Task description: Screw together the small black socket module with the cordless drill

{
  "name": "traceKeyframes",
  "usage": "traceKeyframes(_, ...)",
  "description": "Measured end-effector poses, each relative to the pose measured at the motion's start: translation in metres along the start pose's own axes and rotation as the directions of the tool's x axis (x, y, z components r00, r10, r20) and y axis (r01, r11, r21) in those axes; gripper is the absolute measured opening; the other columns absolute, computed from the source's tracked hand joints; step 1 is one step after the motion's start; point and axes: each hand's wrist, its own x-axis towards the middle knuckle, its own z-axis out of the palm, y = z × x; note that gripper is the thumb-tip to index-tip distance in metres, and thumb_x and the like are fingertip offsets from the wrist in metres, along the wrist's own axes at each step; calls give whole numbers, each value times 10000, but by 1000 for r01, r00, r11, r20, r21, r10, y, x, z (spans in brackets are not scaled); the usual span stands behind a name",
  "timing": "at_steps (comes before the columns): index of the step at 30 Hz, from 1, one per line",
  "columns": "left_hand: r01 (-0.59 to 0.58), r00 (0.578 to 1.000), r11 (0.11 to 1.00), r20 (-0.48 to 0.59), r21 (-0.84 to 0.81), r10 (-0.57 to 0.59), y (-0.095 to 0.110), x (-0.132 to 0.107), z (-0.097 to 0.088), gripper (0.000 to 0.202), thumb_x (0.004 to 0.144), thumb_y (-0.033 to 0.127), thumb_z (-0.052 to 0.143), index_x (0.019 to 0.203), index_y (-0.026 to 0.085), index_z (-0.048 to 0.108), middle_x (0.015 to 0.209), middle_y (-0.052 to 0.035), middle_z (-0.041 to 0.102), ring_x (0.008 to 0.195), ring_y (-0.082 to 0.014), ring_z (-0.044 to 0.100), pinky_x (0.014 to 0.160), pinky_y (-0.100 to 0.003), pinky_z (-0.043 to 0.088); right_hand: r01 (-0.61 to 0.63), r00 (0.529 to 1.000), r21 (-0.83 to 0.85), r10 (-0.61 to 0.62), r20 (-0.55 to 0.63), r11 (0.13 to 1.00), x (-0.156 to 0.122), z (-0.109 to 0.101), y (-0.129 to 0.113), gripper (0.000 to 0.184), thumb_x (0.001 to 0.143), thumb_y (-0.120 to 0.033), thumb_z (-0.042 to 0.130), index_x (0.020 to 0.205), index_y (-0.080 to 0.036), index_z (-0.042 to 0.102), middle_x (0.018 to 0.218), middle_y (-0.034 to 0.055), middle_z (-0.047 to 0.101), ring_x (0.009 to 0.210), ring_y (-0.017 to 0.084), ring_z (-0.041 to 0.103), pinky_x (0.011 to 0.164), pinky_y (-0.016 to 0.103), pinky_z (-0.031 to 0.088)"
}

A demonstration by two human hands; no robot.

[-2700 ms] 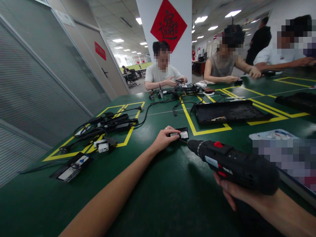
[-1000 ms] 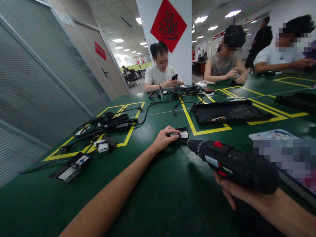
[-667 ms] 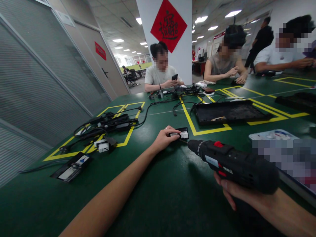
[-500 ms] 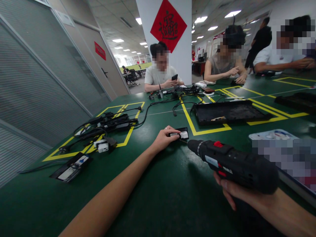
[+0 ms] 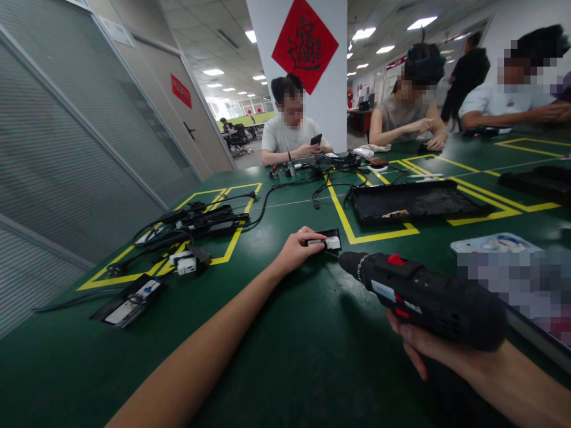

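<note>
My right hand is wrapped round the handle of a black cordless drill with red switches. Its thin bit points left and reaches the near edge of a small black case with a pale inside; whether the tip touches a screw is too small to tell. With fingers closed over its left part, my left hand holds that case on the green table. A similar black case with a white panel lies apart at the left.
Black cables and adapters lie heaped at left, beside a white plug. A shallow black tray sits behind the drill. At right is a box with a clear lid. Several people sit across the table; one holds a phone.
Both hands, the drill and the small case stay almost exactly where they were. Across the table, people shift only slightly.
</note>
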Motion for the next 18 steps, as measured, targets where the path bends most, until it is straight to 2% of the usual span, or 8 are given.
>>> traceKeyframes(3,-11,1000,1000,5,-5,11,0,0,0,251,780,301,641,1007,211,697,948,-49,595,921,-181,542,817,-299,430,-57,997,4,57,-58,998,9,5,-6,348,811,-440,497,537,-229,528,589,-3,588,606,166,564,610,284,494)
traceKeyframes(5,-12,1000,1000,6,-7,12,0,0,0,247,780,294,640,1006,211,698,950,-49,591,923,-181,541,819,-301,428,-242,953,-8,236,-191,970,18,10,-11,396,755,-266,511,368,-218,442,432,1,530,492,157,540,509,268,493)
traceKeyframes(6,-10,1000,1000,4,-6,10,0,0,0,245,780,293,639,1005,214,698,951,-48,590,924,-182,541,820,-303,427,-321,930,-6,314,-190,947,22,13,-13,377,748,-203,494,372,-225,476,358,-12,491,434,146,508,498,262,491)
traceKeyframes(7,-6,1000,1000,1,-5,6,1,-1,0,245,780,293,638,1006,218,698,954,-46,589,925,-182,541,821,-306,428,-367,929,22,367,-53,930,27,15,-14,301,745,-147,485,479,-229,597,353,-18,531,436,148,538,517,256,504)
traceKeyframes(8,-3,1000,1000,-1,-5,3,1,-1,0,245,780,295,637,1005,222,698,956,-45,588,925,-183,542,820,-307,429,-390,910,27,390,-138,920,30,17,-14,344,762,-136,458,453,-223,582,297,-27,479,398,137,513,485,240,483)
traceKeyframes(12,5,1000,1000,-3,-1,-5,4,-1,0,249,775,299,639,1004,221,699,958,-45,592,919,-182,547,814,-304,434,-292,939,111,307,-156,950,36,20,-12,329,745,-122,465,439,-220,531,256,-66,432,298,109,431,428,226,436)
traceKeyframes(16,15,1000,1000,-1,0,-15,5,-1,0,251,775,288,638,1008,217,698,965,-48,600,930,-183,547,826,-306,438,-375,922,37,377,-91,926,26,14,-17,396,723,-146,482,333,-215,478,312,-13,484,417,145,517,489,255,486)
traceKeyframes(18,12,1000,1000,-1,-4,-12,5,-1,0,253,776,286,638,1012,218,697,973,-49,603,934,-184,547,830,-308,439,-174,973,78,184,-139,982,15,11,-20,352,761,-267,506,412,-225,524,446,-8,548,536,162,560,600,290,520)
